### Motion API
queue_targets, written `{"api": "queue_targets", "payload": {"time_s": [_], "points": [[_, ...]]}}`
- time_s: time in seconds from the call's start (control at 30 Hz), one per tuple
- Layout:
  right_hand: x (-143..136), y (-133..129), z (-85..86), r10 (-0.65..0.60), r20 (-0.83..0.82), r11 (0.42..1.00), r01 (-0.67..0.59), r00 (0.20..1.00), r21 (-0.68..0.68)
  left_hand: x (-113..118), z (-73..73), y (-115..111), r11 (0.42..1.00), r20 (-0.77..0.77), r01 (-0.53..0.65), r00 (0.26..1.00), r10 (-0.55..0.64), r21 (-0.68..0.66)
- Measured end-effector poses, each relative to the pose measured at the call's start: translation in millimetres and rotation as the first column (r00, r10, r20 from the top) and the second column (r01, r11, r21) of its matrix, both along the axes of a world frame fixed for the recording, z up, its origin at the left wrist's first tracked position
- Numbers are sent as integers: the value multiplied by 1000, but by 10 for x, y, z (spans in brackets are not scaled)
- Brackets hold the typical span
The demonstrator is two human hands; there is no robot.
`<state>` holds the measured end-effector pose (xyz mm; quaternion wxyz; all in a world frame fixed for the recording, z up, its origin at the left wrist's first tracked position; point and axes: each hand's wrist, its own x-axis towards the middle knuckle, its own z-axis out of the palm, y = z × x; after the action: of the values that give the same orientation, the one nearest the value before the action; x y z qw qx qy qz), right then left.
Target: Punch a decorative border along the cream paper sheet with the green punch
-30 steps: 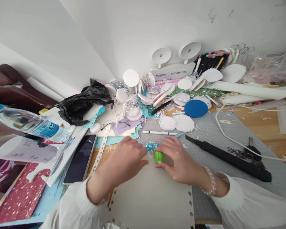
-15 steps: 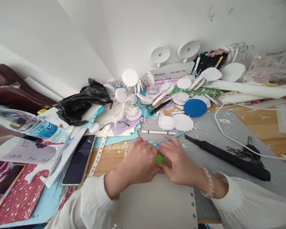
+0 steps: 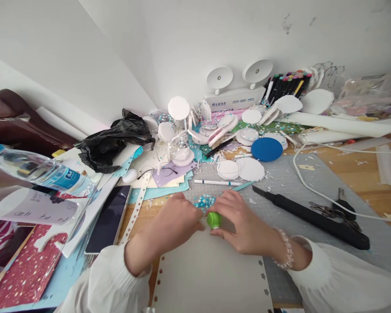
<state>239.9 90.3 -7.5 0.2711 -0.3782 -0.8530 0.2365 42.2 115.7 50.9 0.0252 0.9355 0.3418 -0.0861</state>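
Note:
A small green punch point(image 3: 214, 219) sits on the far edge of a pale sheet of paper point(image 3: 208, 274) with star holes along both sides. My right hand point(image 3: 244, 221) grips the punch from the right and above. My left hand point(image 3: 174, 221) rests flat on the sheet's far left corner, fingertips close to the punch. A small pile of blue punched bits point(image 3: 204, 201) lies on the grey cutting mat point(image 3: 280, 182) just beyond my fingers.
A black phone point(image 3: 109, 221) and a punched paper strip point(image 3: 135, 208) lie left. A water bottle point(image 3: 39, 170) lies far left. A black craft knife point(image 3: 309, 216), keys point(image 3: 340, 208) and a white cable point(image 3: 313, 187) are right. White discs, a blue disc point(image 3: 266, 149) and markers crowd the back.
Half a second ago both hands pressed together over the punch. Now my left hand has drawn back left onto the sheet, and the punch shows again under my right hand.

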Motion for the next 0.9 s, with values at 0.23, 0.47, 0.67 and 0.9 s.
{"api": "queue_targets", "payload": {"time_s": [0.23, 0.47, 0.67, 0.9], "points": [[18, 10, -3, -18, -11, 1000, 18, 1000, -13, -89, 102, 11, 1000, 17, -10, 1000, 10, -11], [-6, 5, -10, -38, -50, 998, 41, 998, 51, -65, 116, -27, 1000, -10, 0, 1000, 0, 21], [-22, 4, 9, -30, -12, 996, 31, 999, 84, 197, 48, -217, 981, 60, -34, 998, 23, 193], [-18, 0, -14, -41, -17, 996, 42, 999, 83, 226, -94, -116, 995, 178, -25, 984, 8, 93]]}}
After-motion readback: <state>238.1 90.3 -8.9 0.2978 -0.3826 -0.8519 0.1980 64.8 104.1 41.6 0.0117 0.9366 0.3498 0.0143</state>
